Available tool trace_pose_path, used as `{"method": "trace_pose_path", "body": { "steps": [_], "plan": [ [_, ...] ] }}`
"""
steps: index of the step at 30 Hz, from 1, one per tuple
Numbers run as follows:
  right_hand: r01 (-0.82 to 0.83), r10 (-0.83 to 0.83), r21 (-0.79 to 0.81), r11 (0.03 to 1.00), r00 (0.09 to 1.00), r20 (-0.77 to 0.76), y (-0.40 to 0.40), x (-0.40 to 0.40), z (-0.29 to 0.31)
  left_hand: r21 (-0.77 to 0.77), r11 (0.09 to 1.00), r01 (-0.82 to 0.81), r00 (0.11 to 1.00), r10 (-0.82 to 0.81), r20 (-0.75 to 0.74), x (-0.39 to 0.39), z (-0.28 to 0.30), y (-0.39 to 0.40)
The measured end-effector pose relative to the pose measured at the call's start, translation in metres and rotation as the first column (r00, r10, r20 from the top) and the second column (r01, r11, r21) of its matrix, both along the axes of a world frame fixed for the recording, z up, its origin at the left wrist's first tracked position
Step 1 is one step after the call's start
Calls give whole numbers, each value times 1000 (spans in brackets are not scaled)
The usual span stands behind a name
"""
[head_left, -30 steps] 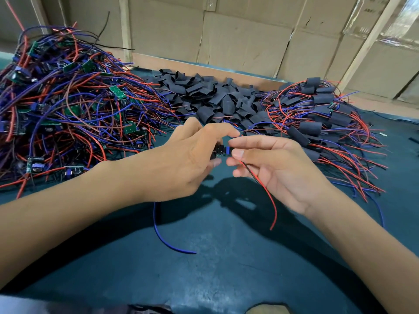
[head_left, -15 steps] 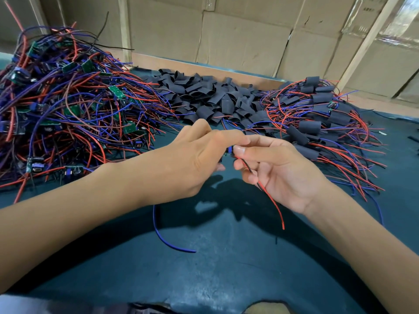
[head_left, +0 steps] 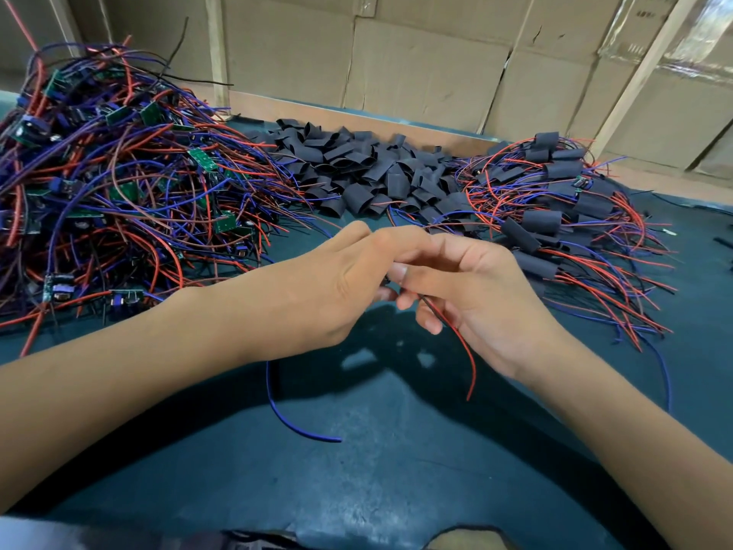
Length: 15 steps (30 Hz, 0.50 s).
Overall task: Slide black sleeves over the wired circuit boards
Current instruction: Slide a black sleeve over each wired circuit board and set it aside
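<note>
My left hand and my right hand meet over the middle of the dark green table. Between their fingertips sits a small wired circuit board, almost wholly hidden by the fingers. Its blue wire hangs below my left hand and curls onto the table. Its red wire runs through my right hand's curled fingers and hangs down. Whether a sleeve is on the board cannot be seen. A heap of loose black sleeves lies behind the hands.
A big tangle of bare green boards with red and blue wires fills the left of the table. Boards wearing black sleeves pile up on the right. Cardboard panels wall off the back.
Both hands have closed tighter together, so the small board that showed between the fingertips is now covered. The red wire has shifted slightly in my right hand.
</note>
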State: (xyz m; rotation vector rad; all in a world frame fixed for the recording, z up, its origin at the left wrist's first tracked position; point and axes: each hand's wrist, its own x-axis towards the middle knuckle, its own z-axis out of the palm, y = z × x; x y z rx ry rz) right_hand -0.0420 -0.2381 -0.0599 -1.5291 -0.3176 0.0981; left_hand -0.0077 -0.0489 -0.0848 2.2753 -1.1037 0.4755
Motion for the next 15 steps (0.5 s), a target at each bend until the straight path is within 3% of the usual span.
{"method": "trace_pose_path", "body": {
  "steps": [5, 9, 12, 15],
  "plan": [
    [60, -60, -77, 995, 998, 9, 1, 2, -5, 90, 992, 86, 996, -87, 1, -7, 7, 5],
    [8, -10, -69, 998, 999, -31, -2, 3, -4, 25, 996, -82, 996, 82, 20, -15, 20, 8],
    [-46, 43, -64, 997, 998, -50, -4, 2, -2, 43, 997, -69, 987, 62, 146, -18, 28, 10],
    [-49, 46, -84, 995, 998, -44, -6, 0, 3, 39, 995, -89, 985, 82, 151, -18, 30, 11]
  ]
}}
